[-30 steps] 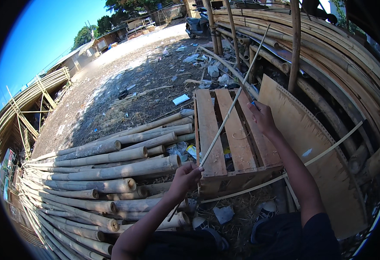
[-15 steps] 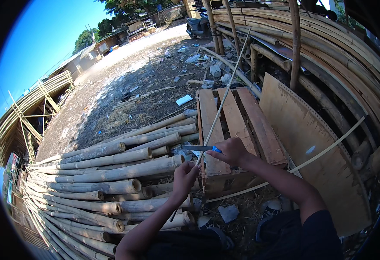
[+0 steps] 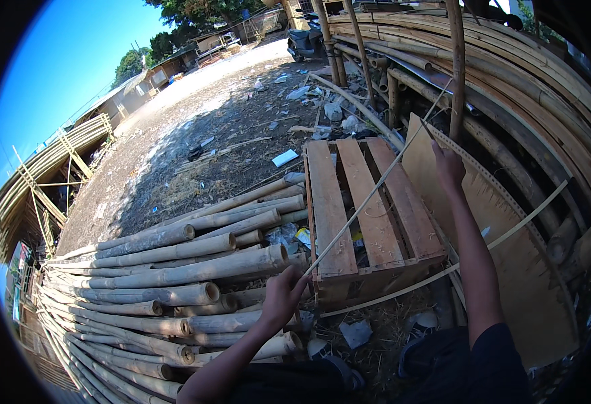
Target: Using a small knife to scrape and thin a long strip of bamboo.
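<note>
My left hand [image 3: 283, 296] is closed around the lower end of a long, thin bamboo strip [image 3: 376, 190]. The strip slants up and to the right, crossing above a slatted wooden crate [image 3: 324, 212]. My right arm reaches far forward, and my right hand [image 3: 449, 167] is closed near the strip's far end. A thin dark piece juts from that hand toward the strip; it looks like the knife [image 3: 430, 132], whose handle is hidden in my fingers. A small curled shaving lies on the crate slats.
Stacked bamboo poles [image 3: 194, 269] fill the left. A curved plywood sheet [image 3: 511, 269] leans on the right, with another pale strip [image 3: 511, 236] across it. Upright posts [image 3: 457, 74] stand before a long bamboo pile [image 3: 538, 87]. Litter dots the ground, and a motorbike [image 3: 303, 42] is parked far back.
My right hand has swept forward and right, from beside my left hand to the strip's far end. The strip has swung rightward. My left hand stays near the same place.
</note>
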`<state>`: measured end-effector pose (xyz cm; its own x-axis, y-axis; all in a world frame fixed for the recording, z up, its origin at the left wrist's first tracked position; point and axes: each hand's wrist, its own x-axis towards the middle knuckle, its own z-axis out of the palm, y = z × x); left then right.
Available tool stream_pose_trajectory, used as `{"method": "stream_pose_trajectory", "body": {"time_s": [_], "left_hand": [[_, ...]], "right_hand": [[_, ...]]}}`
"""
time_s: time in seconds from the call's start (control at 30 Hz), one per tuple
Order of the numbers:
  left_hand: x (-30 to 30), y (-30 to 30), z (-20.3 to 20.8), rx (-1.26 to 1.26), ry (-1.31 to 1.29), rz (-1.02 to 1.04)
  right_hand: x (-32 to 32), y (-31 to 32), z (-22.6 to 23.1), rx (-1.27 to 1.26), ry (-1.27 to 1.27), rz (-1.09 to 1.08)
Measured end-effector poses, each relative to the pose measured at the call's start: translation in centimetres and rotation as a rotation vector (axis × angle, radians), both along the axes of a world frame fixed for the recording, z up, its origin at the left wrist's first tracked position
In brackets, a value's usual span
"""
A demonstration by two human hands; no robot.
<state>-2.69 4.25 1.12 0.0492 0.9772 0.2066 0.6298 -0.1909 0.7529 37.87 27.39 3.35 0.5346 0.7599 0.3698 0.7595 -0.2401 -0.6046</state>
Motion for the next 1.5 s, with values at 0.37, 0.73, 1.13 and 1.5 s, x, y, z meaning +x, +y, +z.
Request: {"method": "stream_pose_trajectory", "body": {"time_s": [0.37,0.73,1.13,1.5], "left_hand": [[0.4,1.9,1.6,-0.274,-0.576,0.036],[2.0,1.8,-0.3,-0.292,-0.650,-0.060],[2.8,2.5,2.4,0.044,-0.295,-0.012],[2.6,2.2,3.8,0.029,-0.652,0.028]], "right_hand": [[-5.8,-2.3,-0.1,0.208,0.498,0.685],[-17.2,-4.7,2.6,0.384,1.032,0.932],[-21.3,-10.3,5.3,0.352,0.922,1.177],[-23.2,-12.3,4.7,0.354,0.775,1.270]]}}
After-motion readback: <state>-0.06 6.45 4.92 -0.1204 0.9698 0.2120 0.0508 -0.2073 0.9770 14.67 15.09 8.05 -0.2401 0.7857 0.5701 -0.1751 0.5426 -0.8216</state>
